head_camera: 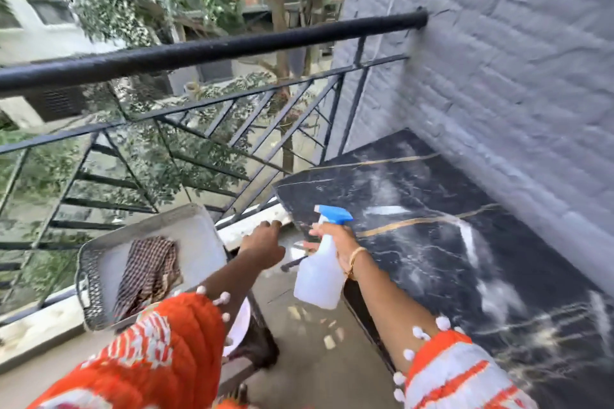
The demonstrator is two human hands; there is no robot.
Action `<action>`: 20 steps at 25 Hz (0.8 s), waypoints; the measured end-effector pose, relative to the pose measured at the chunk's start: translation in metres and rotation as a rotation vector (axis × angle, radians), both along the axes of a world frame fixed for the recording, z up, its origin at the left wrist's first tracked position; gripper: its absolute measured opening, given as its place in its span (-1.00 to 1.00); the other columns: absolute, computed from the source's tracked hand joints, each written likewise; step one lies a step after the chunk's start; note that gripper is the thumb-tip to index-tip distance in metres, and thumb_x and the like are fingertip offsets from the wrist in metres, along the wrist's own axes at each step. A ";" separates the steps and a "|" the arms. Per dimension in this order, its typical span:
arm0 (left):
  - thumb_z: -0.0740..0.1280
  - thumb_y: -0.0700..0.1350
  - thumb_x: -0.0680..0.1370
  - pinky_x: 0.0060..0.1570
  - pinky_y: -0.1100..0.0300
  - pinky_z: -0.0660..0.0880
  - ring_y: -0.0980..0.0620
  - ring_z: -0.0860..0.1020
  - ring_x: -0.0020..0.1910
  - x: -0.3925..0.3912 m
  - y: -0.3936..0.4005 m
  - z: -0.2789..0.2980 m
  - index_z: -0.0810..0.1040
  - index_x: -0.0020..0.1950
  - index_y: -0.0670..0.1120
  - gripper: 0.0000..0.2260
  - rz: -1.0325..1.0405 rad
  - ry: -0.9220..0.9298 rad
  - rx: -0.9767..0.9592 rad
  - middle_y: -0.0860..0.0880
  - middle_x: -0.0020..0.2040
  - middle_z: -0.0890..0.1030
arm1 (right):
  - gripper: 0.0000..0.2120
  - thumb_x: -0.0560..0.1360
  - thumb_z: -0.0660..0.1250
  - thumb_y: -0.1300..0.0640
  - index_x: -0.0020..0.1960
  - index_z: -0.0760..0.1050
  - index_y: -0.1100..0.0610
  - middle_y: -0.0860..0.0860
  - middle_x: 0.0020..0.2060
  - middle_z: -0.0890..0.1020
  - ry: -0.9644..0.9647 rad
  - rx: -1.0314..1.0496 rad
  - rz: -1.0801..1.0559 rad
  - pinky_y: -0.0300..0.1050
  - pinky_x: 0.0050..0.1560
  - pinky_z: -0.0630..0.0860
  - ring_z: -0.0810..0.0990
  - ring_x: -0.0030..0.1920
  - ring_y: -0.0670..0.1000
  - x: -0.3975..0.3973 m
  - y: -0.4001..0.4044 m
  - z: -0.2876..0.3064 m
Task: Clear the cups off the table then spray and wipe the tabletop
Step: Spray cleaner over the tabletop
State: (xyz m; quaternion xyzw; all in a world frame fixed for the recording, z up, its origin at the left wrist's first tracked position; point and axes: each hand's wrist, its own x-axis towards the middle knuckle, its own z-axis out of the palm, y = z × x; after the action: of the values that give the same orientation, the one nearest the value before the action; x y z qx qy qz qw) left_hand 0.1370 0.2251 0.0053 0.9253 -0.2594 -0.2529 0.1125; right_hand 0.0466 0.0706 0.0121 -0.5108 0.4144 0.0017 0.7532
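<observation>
A black marble tabletop (pixel 448 209) with gold veins stands against the grey wall on the right; no cups show on it. My right hand (pixel 335 236) grips a translucent white spray bottle (pixel 320 276) with a blue trigger head, held over the table's left edge. My left hand (pixel 264 242) hovers between the tray and the table, fingers loosely curled, holding nothing. A brown checked cloth (pixel 149 271) lies crumpled in a grey woven-edged tray (pixel 196 232) to the left.
A black metal railing (pixel 199 53) runs across the balcony behind the tray and table. The grey brick wall (pixel 498 60) borders the table on the right. A dark stand under the tray holds something white. The concrete floor (pixel 315 359) lies between the tray and the table.
</observation>
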 end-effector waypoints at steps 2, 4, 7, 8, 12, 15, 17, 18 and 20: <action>0.28 -0.08 0.47 0.24 -0.07 0.43 -0.17 0.43 0.32 -0.019 -0.028 0.005 0.29 0.43 -0.04 -0.48 -0.074 -0.032 0.031 -0.13 0.33 0.40 | -0.69 0.26 0.46 0.21 -0.01 0.54 0.20 0.11 -0.15 0.65 -0.036 0.054 -0.050 -0.05 -0.34 0.58 0.67 -0.31 0.18 -0.027 -0.021 0.017; 0.29 -0.04 0.49 0.24 -0.07 0.41 -0.17 0.42 0.34 -0.032 -0.049 0.005 0.27 0.45 -0.05 -0.47 -0.140 -0.049 0.039 -0.15 0.33 0.40 | -0.71 0.31 0.49 0.20 0.00 0.54 0.15 0.03 -0.17 0.66 -0.060 0.006 -0.093 -0.19 -0.40 0.52 0.65 -0.38 0.03 -0.047 -0.040 0.022; 0.31 0.02 0.49 0.26 -0.11 0.43 -0.16 0.42 0.34 -0.041 -0.073 0.005 0.29 0.44 -0.03 -0.47 -0.179 -0.057 0.051 -0.14 0.34 0.40 | -0.89 0.46 0.42 0.26 -0.07 0.50 0.19 -0.02 -0.37 0.67 -0.093 -0.071 -0.193 -0.23 -0.44 0.53 0.64 -0.43 -0.08 -0.069 -0.063 0.028; 0.31 0.04 0.50 0.25 -0.11 0.44 -0.16 0.43 0.34 -0.044 -0.081 0.004 0.30 0.42 -0.03 -0.49 -0.193 -0.070 0.064 -0.14 0.33 0.41 | -0.94 0.50 0.38 0.27 -0.11 0.50 0.19 -0.01 -0.41 0.67 -0.100 -0.103 -0.217 -0.23 -0.39 0.57 0.65 -0.43 -0.09 -0.073 -0.072 0.028; 0.29 0.01 0.53 0.24 -0.11 0.42 -0.17 0.45 0.32 -0.049 -0.101 -0.004 0.31 0.40 -0.05 -0.53 -0.217 -0.083 0.105 -0.14 0.32 0.41 | -0.90 0.54 0.36 0.18 -0.14 0.51 0.17 0.13 -0.28 0.63 -0.096 -0.191 -0.233 -0.21 -0.32 0.61 0.64 -0.36 0.01 -0.080 -0.098 0.024; 0.28 -0.03 0.51 0.23 -0.11 0.43 -0.16 0.45 0.31 -0.045 -0.111 -0.012 0.30 0.41 -0.04 -0.53 -0.220 -0.089 0.147 -0.14 0.32 0.41 | -0.78 0.56 0.33 0.00 -0.11 0.50 0.16 0.16 -0.22 0.64 -0.010 -0.266 -0.157 -0.17 -0.36 0.59 0.65 -0.30 0.05 -0.076 -0.114 0.016; 0.29 -0.03 0.50 0.22 -0.10 0.44 -0.16 0.45 0.30 -0.036 -0.115 -0.013 0.31 0.38 -0.06 -0.54 -0.186 -0.091 0.165 -0.14 0.29 0.42 | -0.65 0.56 0.27 -0.15 -0.15 0.46 0.15 0.14 -0.24 0.62 0.038 -0.308 -0.092 -0.05 -0.29 0.59 0.67 -0.33 0.05 -0.066 -0.124 0.013; 0.30 -0.03 0.49 0.21 -0.09 0.44 -0.16 0.44 0.30 -0.030 -0.116 -0.015 0.33 0.36 -0.07 -0.55 -0.155 -0.096 0.165 -0.15 0.27 0.42 | -0.61 0.55 0.24 -0.19 -0.14 0.44 0.15 0.13 -0.27 0.60 0.055 -0.329 -0.072 0.01 -0.26 0.60 0.68 -0.32 0.06 -0.059 -0.131 0.012; 0.31 -0.01 0.48 0.21 -0.11 0.46 -0.15 0.43 0.29 -0.016 -0.121 -0.019 0.34 0.33 -0.07 -0.55 -0.101 -0.105 0.160 -0.14 0.25 0.41 | -0.59 0.55 0.23 -0.21 -0.09 0.45 0.17 0.16 -0.29 0.61 0.068 -0.350 -0.051 0.04 -0.22 0.61 0.67 -0.30 0.08 -0.046 -0.140 0.011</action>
State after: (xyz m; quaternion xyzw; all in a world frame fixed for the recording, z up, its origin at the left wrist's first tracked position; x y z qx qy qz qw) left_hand 0.1207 0.1041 -0.0141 0.9290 -0.2899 -0.2295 0.0116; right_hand 0.0005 -0.0697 0.0228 -0.6231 0.4466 -0.0722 0.6381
